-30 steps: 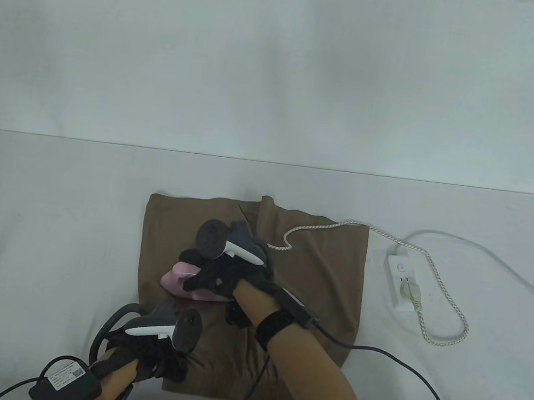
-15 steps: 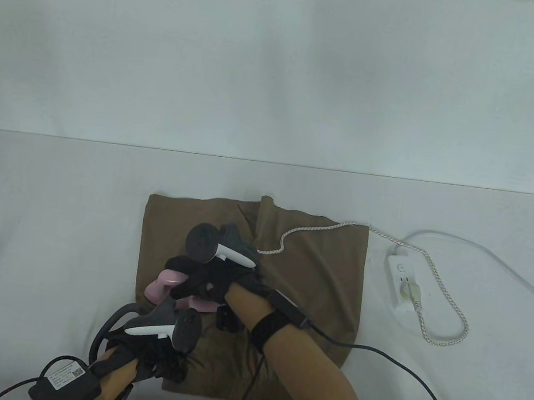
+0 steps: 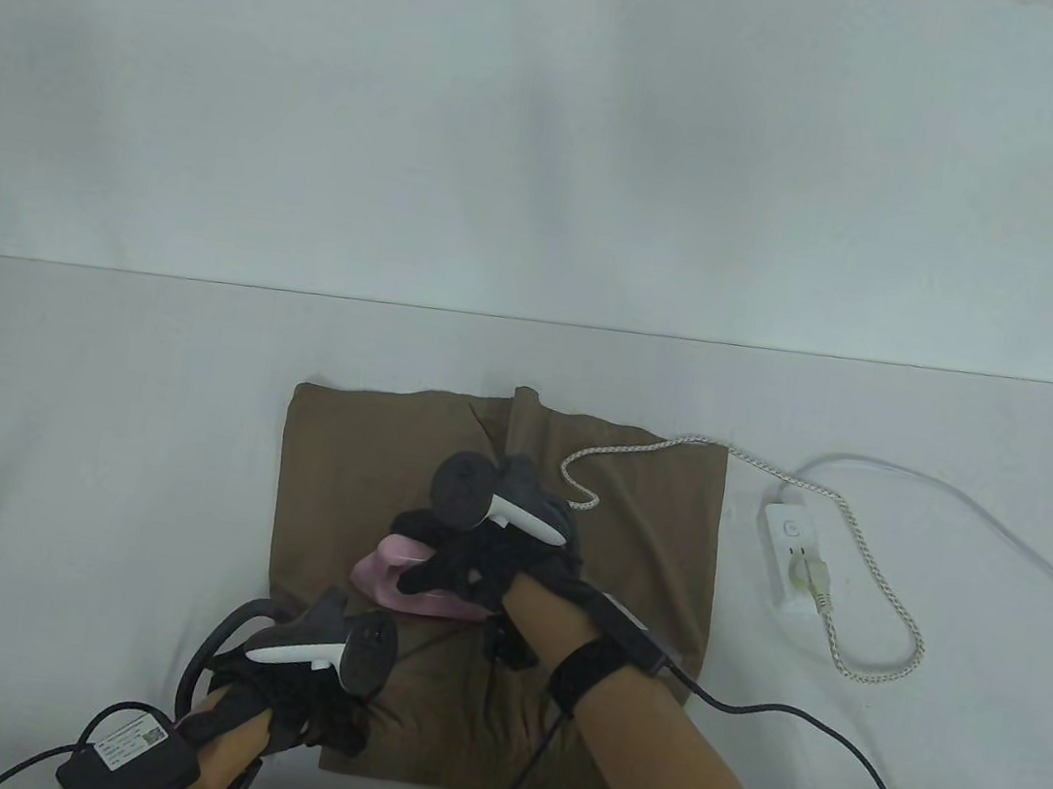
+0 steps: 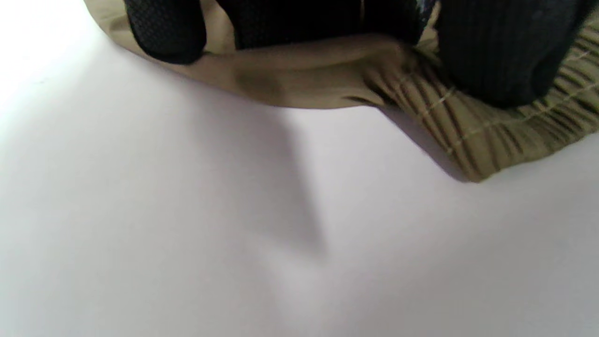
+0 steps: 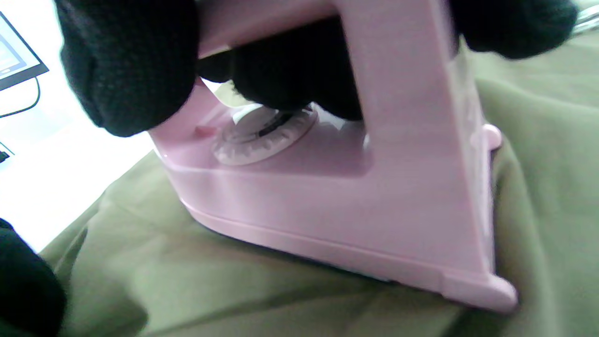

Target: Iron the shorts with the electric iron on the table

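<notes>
Brown shorts [image 3: 645, 529] lie flat on the white table [image 3: 88, 450], waistband toward the near edge. My right hand [image 3: 474, 558] grips the handle of a pink electric iron [image 3: 388, 576], whose soleplate rests on the middle of the shorts. The right wrist view shows the iron [image 5: 374, 201] close up, with its dial and my fingers [image 5: 126, 70] wrapped around the handle. My left hand [image 3: 298, 695] presses on the near left corner of the shorts. In the left wrist view its fingers [image 4: 496, 51] press the gathered waistband [image 4: 491, 126].
A white power strip [image 3: 792, 559] lies to the right of the shorts with the iron's braided cord [image 3: 882, 582] plugged in; the cord loops across the shorts' far right part. A white cable [image 3: 1007, 526] runs off to the right. A black glove cable [image 3: 830, 741] trails from my right wrist.
My right hand slid the iron left and toward me, then back to the right across the shorts. The cord shifted with it. The left hand stayed put.
</notes>
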Tool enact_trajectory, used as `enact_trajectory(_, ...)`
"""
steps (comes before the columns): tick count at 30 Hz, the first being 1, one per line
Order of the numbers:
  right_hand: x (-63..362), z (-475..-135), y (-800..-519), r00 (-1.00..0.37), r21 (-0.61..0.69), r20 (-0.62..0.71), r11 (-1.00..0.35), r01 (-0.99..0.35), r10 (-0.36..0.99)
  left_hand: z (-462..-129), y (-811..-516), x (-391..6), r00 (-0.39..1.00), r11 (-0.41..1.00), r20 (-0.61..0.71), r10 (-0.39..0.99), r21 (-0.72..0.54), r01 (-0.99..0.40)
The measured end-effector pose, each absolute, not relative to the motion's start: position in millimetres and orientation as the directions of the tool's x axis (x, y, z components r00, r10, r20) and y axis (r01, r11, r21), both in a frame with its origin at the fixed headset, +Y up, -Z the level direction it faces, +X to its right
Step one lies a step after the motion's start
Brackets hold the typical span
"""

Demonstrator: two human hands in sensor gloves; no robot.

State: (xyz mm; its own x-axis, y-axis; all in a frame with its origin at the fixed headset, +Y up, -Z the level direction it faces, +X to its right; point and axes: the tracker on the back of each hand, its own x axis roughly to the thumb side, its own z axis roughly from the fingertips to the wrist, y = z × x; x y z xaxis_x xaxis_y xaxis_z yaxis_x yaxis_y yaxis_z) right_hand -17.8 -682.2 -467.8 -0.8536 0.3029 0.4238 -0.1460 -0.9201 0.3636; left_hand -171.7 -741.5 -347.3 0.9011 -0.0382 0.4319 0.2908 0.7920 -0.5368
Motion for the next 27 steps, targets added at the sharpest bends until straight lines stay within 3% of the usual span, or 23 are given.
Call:
enact_trajectory(13, 27.1, -464.5, -678.3, -0.887, 0.358, 0.367, -0.923, -0.143, 0.28, -346.3, -741.7, -170.7, 0.897, 0.792, 0.44, -0.05, -0.53, 0.304)
enact_trajectory(27, -36.3, -455.8, -685.4, -0.819, 0.372, 0.469, -0.915, -0.157, 0.331, -345.9, -741.7, -169.1, 0.896, 0.788, 0.44, -0.06, -0.53, 0.313)
